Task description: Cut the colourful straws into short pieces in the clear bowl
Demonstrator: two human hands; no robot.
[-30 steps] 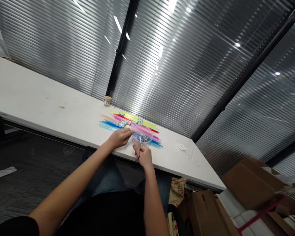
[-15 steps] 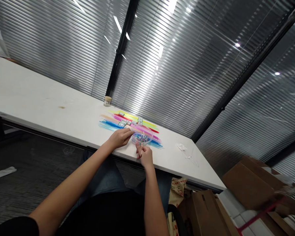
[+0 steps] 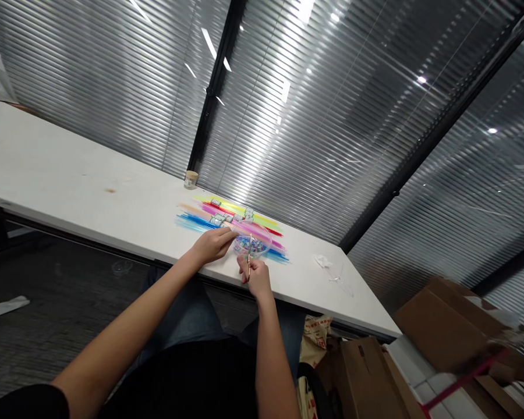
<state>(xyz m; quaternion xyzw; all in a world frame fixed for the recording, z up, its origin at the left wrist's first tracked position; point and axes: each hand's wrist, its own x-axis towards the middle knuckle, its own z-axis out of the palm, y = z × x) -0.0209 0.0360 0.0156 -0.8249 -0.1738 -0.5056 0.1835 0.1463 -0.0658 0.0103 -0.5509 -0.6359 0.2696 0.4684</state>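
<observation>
My right hand (image 3: 257, 277) is closed around a pair of scissors (image 3: 249, 254), with rose-gold handles and the blades pointing away from me over a clear round bowl (image 3: 269, 234). Small blue, pink and white bits (image 3: 257, 245) lie in the bowl. At its left rim, my left hand (image 3: 215, 244) has thumb and fingers pinched together; what they hold, if anything, is too small to make out. Long thin coloured sticks (image 3: 192, 222) in blue, pink, red, yellow and orange are spread behind and beneath the bowl, with several small whitish bundles or packets (image 3: 217, 219) on them.
A small jar with a tan lid (image 3: 191, 179) stands at the back edge of the white table (image 3: 126, 215), by the ribbed partition. Crumpled white tissue (image 3: 321, 261) and clear plastic scraps (image 3: 340, 281) lie at the right. Cardboard boxes (image 3: 375, 378) are stacked on the floor at lower right.
The scissors and my right hand have shifted slightly left, and the blades now point more straight ahead. My left hand stays at the bowl's left rim.
</observation>
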